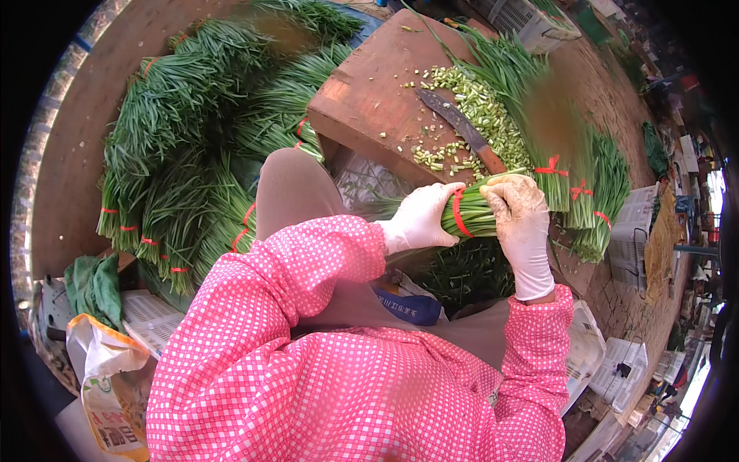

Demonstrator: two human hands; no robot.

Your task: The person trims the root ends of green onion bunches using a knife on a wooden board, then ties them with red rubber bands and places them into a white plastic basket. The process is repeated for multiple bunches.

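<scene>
A bundle of long, chive-like greens [474,212] is held across my lap, with a red tie around its stalks. My left hand [418,216], in a white glove, grips the bundle just left of the tie. At the stem ends, my right hand [519,211] closes its bent fingers on the stalks; its glove is soiled at the fingers. A knife [456,120] with a dark blade and wooden handle lies on the brown board [369,86] beyond my hands. Chopped stem pieces [491,104] are heaped beside the blade. The bundle's leaves trail leftward, partly hidden behind my left hand.
Several tied bundles [173,104] are piled on the left. More tied bundles [583,179] lie along the board's right side. Loose dark greens [467,268] sit below my hands. Plastic crates [629,237] stand at right, and a printed sack [109,387] at lower left.
</scene>
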